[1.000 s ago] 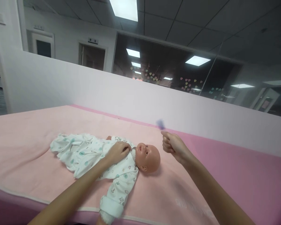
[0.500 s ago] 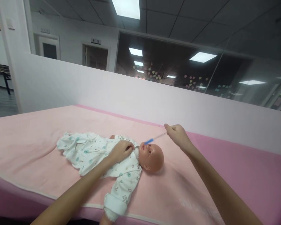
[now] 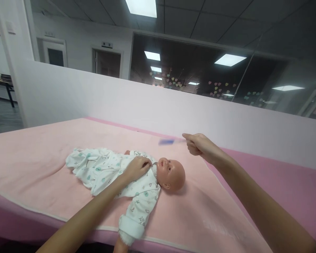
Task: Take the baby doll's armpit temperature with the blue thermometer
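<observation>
A bald baby doll (image 3: 172, 174) in white printed clothes (image 3: 106, 165) lies on its back, its head to the right. My left hand (image 3: 138, 167) rests on the doll's upper chest, its fingers curled in at the collar and closed on the clothes. Above and to the right of the doll's head, my right hand (image 3: 197, 143) is closed in a pinch around the thin, clear handle of a blue-tipped stick (image 3: 166, 142). The blue tip points left, blurred by motion, and hangs clear of the doll's face. What kind of tip it is cannot be made out.
The doll lies on a pale pink sheet (image 3: 42, 151) with white edging, over a darker pink padded surface (image 3: 274, 179). A white low wall (image 3: 158, 105) runs along the back, with glass (image 3: 195, 66) above it. A table (image 3: 1, 82) stands far left.
My right hand has lifted the stick up and away, so the blue tip has left the doll's mouth. My left hand has stayed on the doll's chest.
</observation>
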Demonstrator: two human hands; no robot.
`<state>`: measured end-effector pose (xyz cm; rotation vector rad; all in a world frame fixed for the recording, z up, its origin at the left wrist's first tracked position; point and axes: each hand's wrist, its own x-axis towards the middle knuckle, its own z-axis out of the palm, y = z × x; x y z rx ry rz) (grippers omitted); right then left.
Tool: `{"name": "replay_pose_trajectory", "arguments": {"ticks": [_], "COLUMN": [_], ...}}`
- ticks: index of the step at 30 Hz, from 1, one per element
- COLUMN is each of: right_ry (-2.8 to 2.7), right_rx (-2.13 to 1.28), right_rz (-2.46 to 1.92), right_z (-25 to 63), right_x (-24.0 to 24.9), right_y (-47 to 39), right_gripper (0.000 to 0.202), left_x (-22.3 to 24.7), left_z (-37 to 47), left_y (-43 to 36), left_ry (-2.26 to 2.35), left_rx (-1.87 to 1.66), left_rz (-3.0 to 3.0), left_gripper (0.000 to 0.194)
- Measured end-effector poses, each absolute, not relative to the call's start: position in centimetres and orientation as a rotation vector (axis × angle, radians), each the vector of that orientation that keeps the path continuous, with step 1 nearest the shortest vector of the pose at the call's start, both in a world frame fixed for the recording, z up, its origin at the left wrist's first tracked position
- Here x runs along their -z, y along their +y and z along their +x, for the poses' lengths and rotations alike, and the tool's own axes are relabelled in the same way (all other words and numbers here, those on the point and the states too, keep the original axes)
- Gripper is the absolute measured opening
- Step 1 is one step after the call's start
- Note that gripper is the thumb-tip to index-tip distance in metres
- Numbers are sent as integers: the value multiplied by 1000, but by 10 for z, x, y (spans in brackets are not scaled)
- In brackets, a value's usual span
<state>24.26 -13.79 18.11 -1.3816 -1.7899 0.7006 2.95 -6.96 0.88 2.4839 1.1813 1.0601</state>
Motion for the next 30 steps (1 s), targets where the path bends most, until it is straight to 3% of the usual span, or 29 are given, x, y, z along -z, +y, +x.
{"name": "replay_pose_trajectory", "arguments": {"ticks": [9, 17, 20, 25, 30], "right_ry": [-1920, -1881, -1860, -1908, -2038], "right_rx": [-468, -625, -535, 243, 975], "right_rz": [-1438, -1349, -1320, -1178, -820], "right_z": [229, 223, 227, 238, 250], "right_x": [-171, -171, -162, -101, -25], "right_y": [-140, -148, -154, -175, -189], "right_gripper": [45, 43, 44, 48, 39], "left_x": [-7, -7, -9, -13, -16], "left_z": [29, 30, 26, 12, 5], "left_y": [-67, -67, -65, -60, -61], "left_ry": [1193, 1174, 1179, 1016, 928], "left_rx": [-1056, -1059, -1031, -863, -808], "left_rz": [2503, 2448, 2246, 2045, 2003], "left_gripper": [25, 25, 27, 27, 21]}}
